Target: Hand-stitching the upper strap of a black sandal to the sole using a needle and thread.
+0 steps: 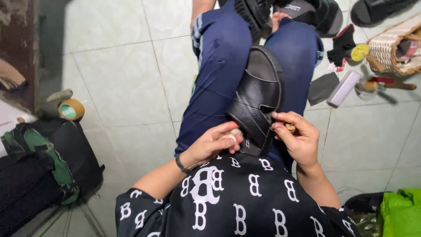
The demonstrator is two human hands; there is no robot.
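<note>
A black leather sandal (258, 94) lies on my lap, across my blue trousers, its heel end toward me. My left hand (217, 141) pinches the sandal's near left edge, with pale tape wrapped on a fingertip. My right hand (297, 136) is closed on a small tool with a wooden handle (290, 127) held against the sandal's near right edge. What the tool's tip looks like is hidden by the fingers.
On the pale tiled floor: a tape roll (71, 109) and a dark green-trimmed bag (48, 162) at left; a woven basket (392, 48), a white tube (344, 87), a wooden-handled tool (386, 84) and black sandals (315, 13) at upper right; a green bag (401, 213) at lower right.
</note>
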